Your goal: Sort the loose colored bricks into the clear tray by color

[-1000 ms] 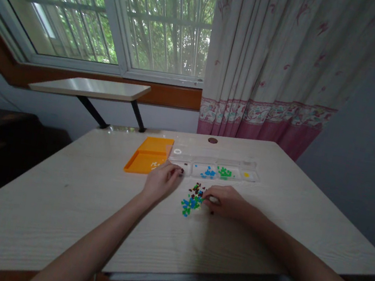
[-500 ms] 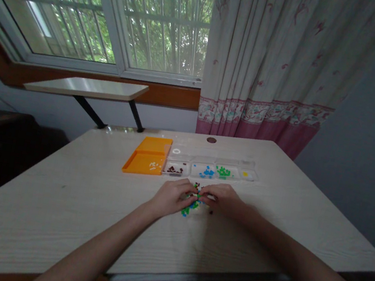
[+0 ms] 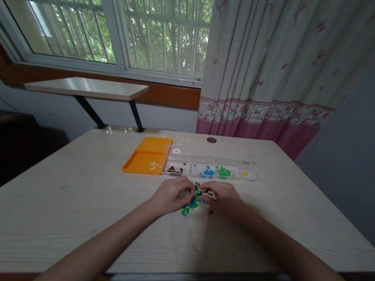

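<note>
My left hand (image 3: 171, 195) and my right hand (image 3: 224, 197) meet above the table, their fingertips closed in a pinch. Between them shows a small green block-like piece (image 3: 197, 192) with something dark against it, and both hands grip it. A pale bit with dark marks shows by my right fingers; I cannot make out what it is. Right under the hands lies a loose pile of tiny green, blue, white and dark brown pieces (image 3: 186, 210), partly hidden by the fingers. One dark piece (image 3: 211, 212) lies by itself under my right hand.
Behind the hands lies a clear compartment tray (image 3: 189, 170) with brown, blue, green and yellow pieces sorted by colour. To its left is an open orange case (image 3: 140, 163) holding white pieces. A raised shelf (image 3: 91, 87) stands at the table's back left, below the window.
My fingertips have shifted slightly, and the green piece between them now shows more plainly. The tray, case and pile have stayed in place.
</note>
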Demonstrator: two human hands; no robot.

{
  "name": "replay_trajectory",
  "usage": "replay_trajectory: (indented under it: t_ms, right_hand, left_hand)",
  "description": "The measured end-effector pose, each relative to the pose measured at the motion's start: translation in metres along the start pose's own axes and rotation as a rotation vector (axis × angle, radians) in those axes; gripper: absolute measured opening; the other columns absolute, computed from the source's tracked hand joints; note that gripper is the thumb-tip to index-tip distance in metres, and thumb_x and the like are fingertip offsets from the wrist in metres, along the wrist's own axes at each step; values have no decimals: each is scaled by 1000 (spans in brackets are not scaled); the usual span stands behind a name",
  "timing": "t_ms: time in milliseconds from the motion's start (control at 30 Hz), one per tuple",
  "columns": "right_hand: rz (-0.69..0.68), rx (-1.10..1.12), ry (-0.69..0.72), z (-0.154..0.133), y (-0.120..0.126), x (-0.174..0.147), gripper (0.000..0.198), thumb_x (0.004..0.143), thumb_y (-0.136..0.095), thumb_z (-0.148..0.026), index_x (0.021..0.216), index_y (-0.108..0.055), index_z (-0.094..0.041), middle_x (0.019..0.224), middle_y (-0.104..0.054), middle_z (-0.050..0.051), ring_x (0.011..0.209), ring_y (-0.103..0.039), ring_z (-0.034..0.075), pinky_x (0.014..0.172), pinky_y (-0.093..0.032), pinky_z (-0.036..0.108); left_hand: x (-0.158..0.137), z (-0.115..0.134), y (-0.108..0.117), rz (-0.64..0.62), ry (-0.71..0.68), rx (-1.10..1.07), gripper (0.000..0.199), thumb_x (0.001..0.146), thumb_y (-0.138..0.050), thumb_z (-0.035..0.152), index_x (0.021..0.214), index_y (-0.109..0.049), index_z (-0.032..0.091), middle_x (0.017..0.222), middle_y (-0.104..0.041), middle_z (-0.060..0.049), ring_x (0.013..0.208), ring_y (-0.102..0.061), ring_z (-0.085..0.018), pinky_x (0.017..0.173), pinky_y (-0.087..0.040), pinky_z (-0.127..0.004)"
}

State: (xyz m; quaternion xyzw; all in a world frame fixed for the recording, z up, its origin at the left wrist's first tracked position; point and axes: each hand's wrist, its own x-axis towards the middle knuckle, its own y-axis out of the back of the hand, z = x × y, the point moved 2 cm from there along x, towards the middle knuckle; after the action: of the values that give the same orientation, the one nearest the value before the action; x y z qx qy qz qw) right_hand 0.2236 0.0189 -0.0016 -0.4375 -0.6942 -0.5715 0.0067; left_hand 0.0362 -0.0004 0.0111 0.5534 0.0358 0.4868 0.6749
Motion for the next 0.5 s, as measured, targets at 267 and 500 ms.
replay_trajectory:
  t_ms: [267,500]
  right_hand:
    - [21,5,4,-1,-1,1,19,81,-55,-34,91,-63,-20,84,-69,2,75,-62,11,69,-44,20]
    - [38,-3,22,-1,-2,0,19,82,-53,-34,90,-64,-20,82,-69,2,73,-62,11,68,-44,20]
  left_hand:
    - [1,-1,0,8,0,-1,10,78,-53,22,83,-60,18,76,-60,-3,71,-55,-13,65,-44,-23]
    - [0,0,-1,3,6,-17,11,78,-53,23,84,-60,18,77,-60,-3,72,-56,-13,65,-44,-23]
